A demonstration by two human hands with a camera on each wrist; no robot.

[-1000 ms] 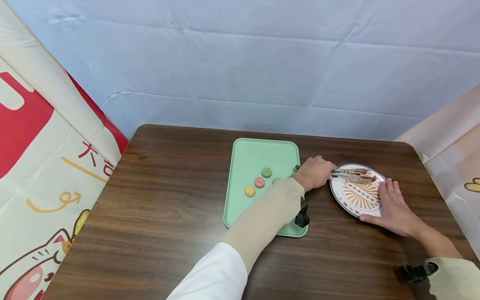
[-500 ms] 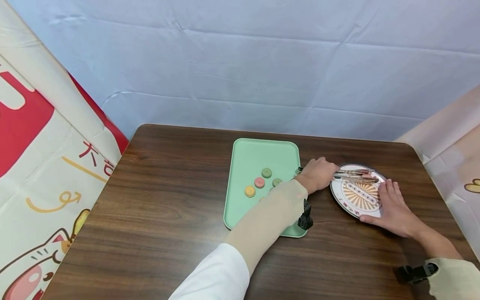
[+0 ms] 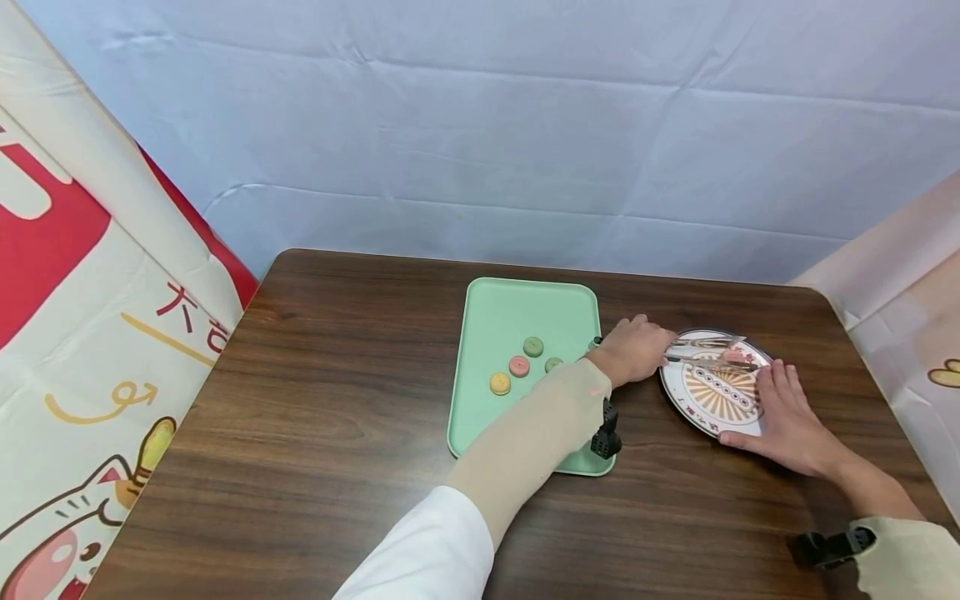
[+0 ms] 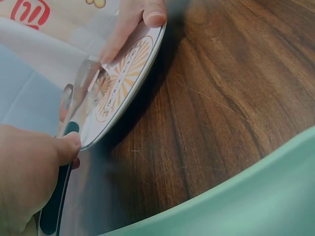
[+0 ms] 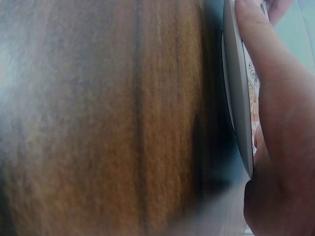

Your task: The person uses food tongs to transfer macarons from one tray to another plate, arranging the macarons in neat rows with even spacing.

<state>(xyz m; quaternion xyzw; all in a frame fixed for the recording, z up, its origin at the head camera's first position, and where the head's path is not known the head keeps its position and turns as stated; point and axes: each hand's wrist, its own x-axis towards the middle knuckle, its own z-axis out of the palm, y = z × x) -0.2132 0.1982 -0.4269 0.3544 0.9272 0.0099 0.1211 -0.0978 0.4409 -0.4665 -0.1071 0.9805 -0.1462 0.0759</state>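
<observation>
My left hand (image 3: pixel 637 346) holds metal tongs (image 3: pixel 701 361) by the handle, whose dark green grip shows in the left wrist view. Their arms reach over a white plate (image 3: pixel 697 406) with an orange sunburst print, and the tips stand apart. Between the tips a pink round piece (image 3: pixel 733 356), like a macaron, lies over the plate; whether a tip touches it I cannot tell. My right hand (image 3: pixel 795 425) rests on the plate's right rim with fingers straight and thumb along the near edge, and the right wrist view has the plate (image 5: pixel 236 83) edge-on.
Left of the plate, a light green tray (image 3: pixel 487 317) lies under my left forearm. It bears a yellow piece (image 3: pixel 500 383), a pink piece (image 3: pixel 519 366) and a green piece (image 3: pixel 533 347); the forearm hides part of the tray. A pale cloth (image 3: pixel 480 150) hangs behind the brown table (image 3: pixel 337 400).
The tongs' tips have spread apart, and the pink piece between them shows more clearly. My left hand shifted slightly right and then barely back. The right hand has stayed on the plate.
</observation>
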